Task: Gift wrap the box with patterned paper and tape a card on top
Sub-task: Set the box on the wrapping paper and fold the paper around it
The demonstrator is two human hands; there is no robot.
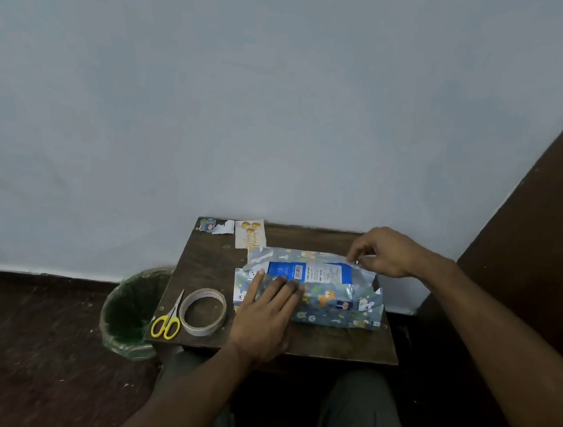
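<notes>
While the left hand (269, 310) pressed flat-fingered on the patterned paper (330, 304), the right hand (384, 252) pinched its far edge; the blue box (308, 272) (half covered) lay on the table (206, 261).

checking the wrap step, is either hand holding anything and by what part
The right hand pinches the far flap of the patterned paper at its edge. The left hand only presses flat on the near flap.

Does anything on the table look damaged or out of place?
Yes. A torn scrap of patterned paper lies at the far left corner, with ragged edges. The card beside it overhangs the table edge.
</notes>
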